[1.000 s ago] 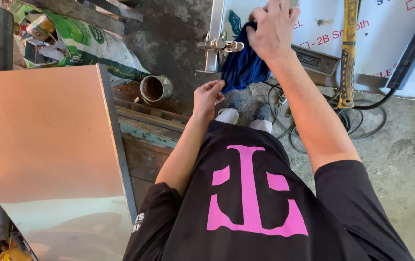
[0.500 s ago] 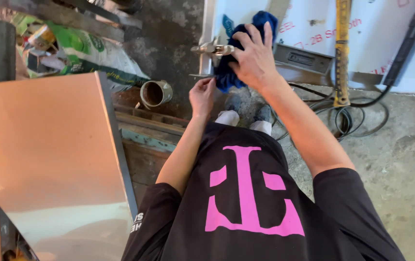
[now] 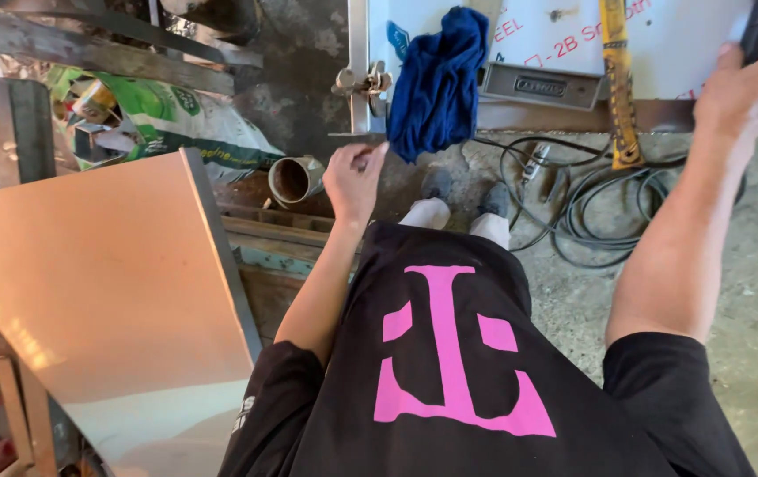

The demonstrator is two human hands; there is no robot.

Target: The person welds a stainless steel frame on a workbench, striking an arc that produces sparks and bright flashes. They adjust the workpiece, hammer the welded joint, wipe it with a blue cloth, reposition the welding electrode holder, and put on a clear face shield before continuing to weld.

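My left hand [image 3: 354,177] hangs in front of my waist with its fingers curled in and the thumb against the forefinger; nothing shows in it. It is just below a small metal clamp [image 3: 363,83] on a steel upright. A dark blue cloth [image 3: 436,79] lies bunched beside the clamp, on the edge of a white sheet [image 3: 662,44], with no hand on it. At the frame's right edge my right hand [image 3: 750,88] is stretched out against a black bar [image 3: 757,26]. The frame edge cuts off its fingers, so the grip is hidden.
A large shiny metal sheet [image 3: 105,291] leans at my left. Behind it are a green sack [image 3: 176,124] and a short pipe end [image 3: 295,179]. Black cables [image 3: 591,212] coil on the concrete floor by my feet, and a yellow tool [image 3: 619,97] stands against the white sheet.
My right hand has let go of the blue cloth and swung far to the right, up to the black bar. The cloth stays by the clamp. My left hand has hardly moved.
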